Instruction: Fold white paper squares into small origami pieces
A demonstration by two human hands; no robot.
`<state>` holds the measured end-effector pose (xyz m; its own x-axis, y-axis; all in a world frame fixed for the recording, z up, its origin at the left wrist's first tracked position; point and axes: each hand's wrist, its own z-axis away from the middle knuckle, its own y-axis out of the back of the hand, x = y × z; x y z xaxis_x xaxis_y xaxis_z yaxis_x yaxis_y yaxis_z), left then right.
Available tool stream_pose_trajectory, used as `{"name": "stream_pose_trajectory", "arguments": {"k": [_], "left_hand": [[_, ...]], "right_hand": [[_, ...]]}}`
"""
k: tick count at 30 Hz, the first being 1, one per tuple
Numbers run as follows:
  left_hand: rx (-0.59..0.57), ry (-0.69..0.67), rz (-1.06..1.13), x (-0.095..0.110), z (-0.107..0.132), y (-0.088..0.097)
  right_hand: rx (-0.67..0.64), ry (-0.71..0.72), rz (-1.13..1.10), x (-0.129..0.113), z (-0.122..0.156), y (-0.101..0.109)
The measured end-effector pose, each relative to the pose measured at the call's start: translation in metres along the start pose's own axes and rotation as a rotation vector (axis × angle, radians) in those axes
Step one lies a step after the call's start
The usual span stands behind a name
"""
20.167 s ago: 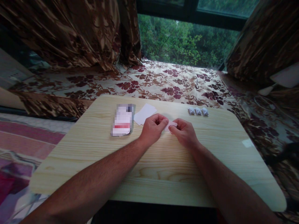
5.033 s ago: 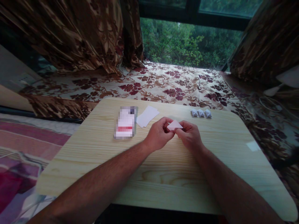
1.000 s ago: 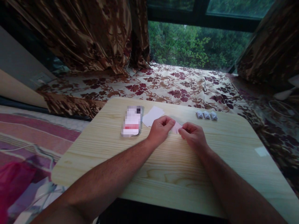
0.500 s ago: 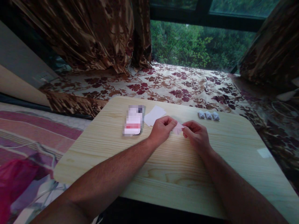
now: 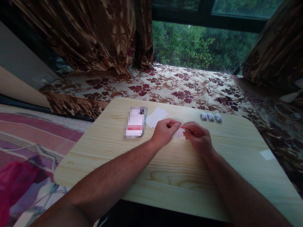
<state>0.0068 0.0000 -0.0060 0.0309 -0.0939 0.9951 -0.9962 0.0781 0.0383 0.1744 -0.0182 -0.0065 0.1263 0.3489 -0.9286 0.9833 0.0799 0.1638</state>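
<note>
Between my two hands is a small piece of pale pinkish paper [image 5: 180, 133] with crease lines on it. My left hand [image 5: 166, 130] pinches its left side between thumb and fingers. On its right side, the thumb and fingertips of my right hand [image 5: 197, 135] are closed on the edge. Just beyond my left hand lie flat white paper sheets [image 5: 156, 116], overlapping each other. Three small folded white paper shapes [image 5: 211, 117] stand in a row past my right hand.
A phone [image 5: 135, 122] with a blurred screen lies left of the sheets on the wooden table [image 5: 106, 151]. A small white scrap [image 5: 267, 154] is near the table's right edge. Behind the table is a ledge with floral cloth [image 5: 184, 85], below a window between brown curtains.
My right fingers have shifted slightly left along the paper, closer to my left fingertips. The paper's angle has changed a little; things on the table have stayed put.
</note>
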Motion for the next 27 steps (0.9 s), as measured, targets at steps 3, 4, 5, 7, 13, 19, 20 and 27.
{"name": "stream_pose_trajectory", "arguments": {"k": [3, 4, 5, 7, 13, 19, 20, 27], "left_hand": [[0.000, 0.019, 0.010, 0.0008, 0.0004, -0.0003], [0.003, 0.020, 0.008, 0.0016, 0.0005, -0.0003], [0.009, 0.019, 0.006, 0.0024, 0.0005, -0.0003], [0.009, 0.016, 0.007, 0.0033, 0.0003, -0.0002], [-0.017, 0.023, 0.034, 0.0018, -0.0009, 0.0003], [-0.024, 0.024, 0.034, 0.0032, 0.0001, -0.0001], [-0.027, 0.025, 0.036, 0.0032, 0.0002, -0.0001], [-0.036, 0.018, 0.026, 0.0002, -0.0008, 0.0009]], "right_hand": [[-0.025, 0.019, -0.007, 0.0005, -0.0003, 0.0013], [-0.033, 0.021, -0.007, 0.0008, -0.0005, 0.0015], [-0.040, 0.022, -0.007, 0.0012, -0.0007, 0.0017], [-0.048, 0.028, -0.009, 0.0021, -0.0012, 0.0019], [-0.083, 0.047, -0.020, 0.0036, -0.0016, 0.0013], [-0.087, 0.026, -0.003, 0.0043, -0.0005, 0.0015], [-0.088, 0.020, -0.002, 0.0044, -0.0004, 0.0016], [-0.092, -0.018, 0.005, 0.0030, -0.0008, 0.0021]]}}
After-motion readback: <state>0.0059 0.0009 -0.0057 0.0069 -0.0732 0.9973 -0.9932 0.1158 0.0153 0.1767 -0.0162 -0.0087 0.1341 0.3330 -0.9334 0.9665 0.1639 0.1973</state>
